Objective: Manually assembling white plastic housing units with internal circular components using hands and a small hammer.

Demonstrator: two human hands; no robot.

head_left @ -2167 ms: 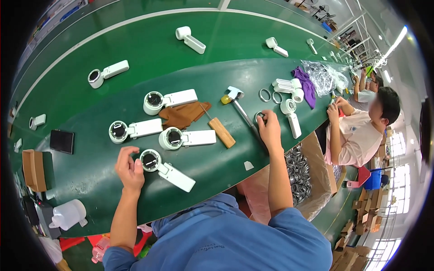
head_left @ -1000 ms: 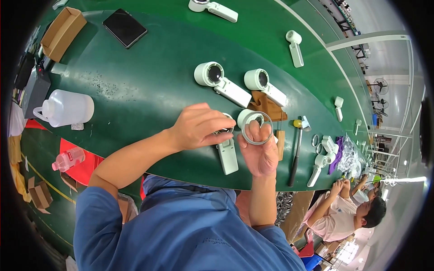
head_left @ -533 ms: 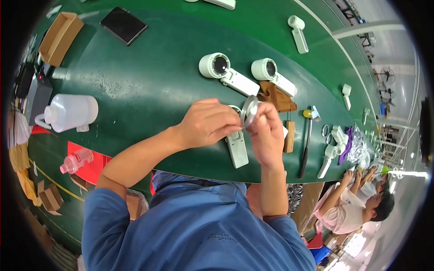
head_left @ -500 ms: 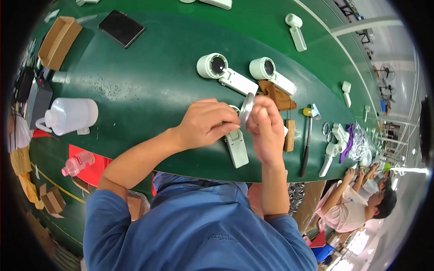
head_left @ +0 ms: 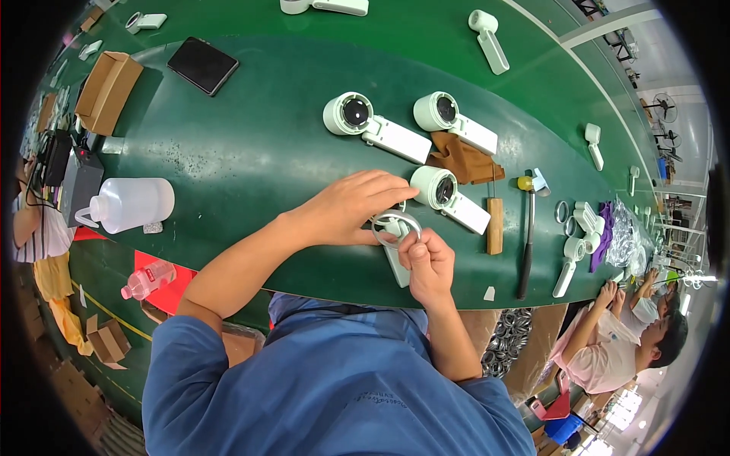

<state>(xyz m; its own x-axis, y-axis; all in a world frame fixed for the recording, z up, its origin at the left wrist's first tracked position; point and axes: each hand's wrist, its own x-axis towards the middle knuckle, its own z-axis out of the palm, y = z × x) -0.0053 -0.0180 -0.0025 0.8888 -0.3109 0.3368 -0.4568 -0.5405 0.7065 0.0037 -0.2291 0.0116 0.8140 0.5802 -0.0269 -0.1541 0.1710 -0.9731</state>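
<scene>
Over the near table edge, my right hand (head_left: 431, 266) pinches a shiny metal ring (head_left: 414, 220) between thumb and fingers. The ring is tilted above the head of a pale green handheld fan (head_left: 397, 267), whose handle points toward me. My left hand (head_left: 356, 207) curls round that fan's head from the left, thumb beside the ring; its fingers hide part of the head. Just beyond my left fingertips lies another handheld fan (head_left: 465, 211) with a dark round centre. Farther back are two similar fans, the left one (head_left: 399, 140) and the right one (head_left: 475, 134).
A brown cloth (head_left: 465, 161), a wooden-handled tool (head_left: 495, 226) and a hammer (head_left: 526, 243) lie to the right. Loose rings (head_left: 561, 211) sit beyond them. At left are a white jug (head_left: 137, 204), a tablet (head_left: 203, 66) and a cardboard box (head_left: 109, 93). Below the edge, a box holds many rings (head_left: 508, 342).
My right hand has come down and toward me, turning the ring from edge-on to a more open view. My left hand has opened wider over the fan head. The fan beyond my fingers has come into view.
</scene>
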